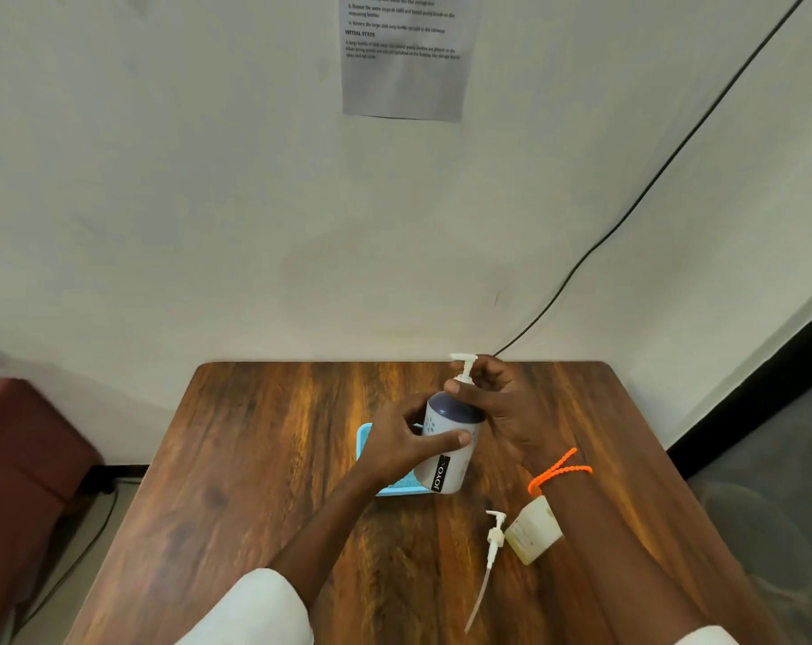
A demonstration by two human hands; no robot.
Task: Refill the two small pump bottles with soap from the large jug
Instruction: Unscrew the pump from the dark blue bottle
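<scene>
A white pump bottle [446, 458] with a dark top and a black label is held above the wooden table [255, 458], tilted slightly. My left hand [399, 444] wraps around its body. My right hand [492, 402] grips the white pump head [463, 365] at the bottle's neck. A second white pump [490, 551] with its long dip tube lies loose on the table near my right forearm. Beside it a small cream-coloured bottle [532, 535] shows partly from under my right arm. The large jug is not in view.
A light blue mesh basket [364, 439] sits on the table behind the held bottle, mostly hidden by my left hand. The table's far edge meets a white wall with a paper sheet [404, 62] and a black cable [627, 211]. A dark red seat [22, 458] stands at the left.
</scene>
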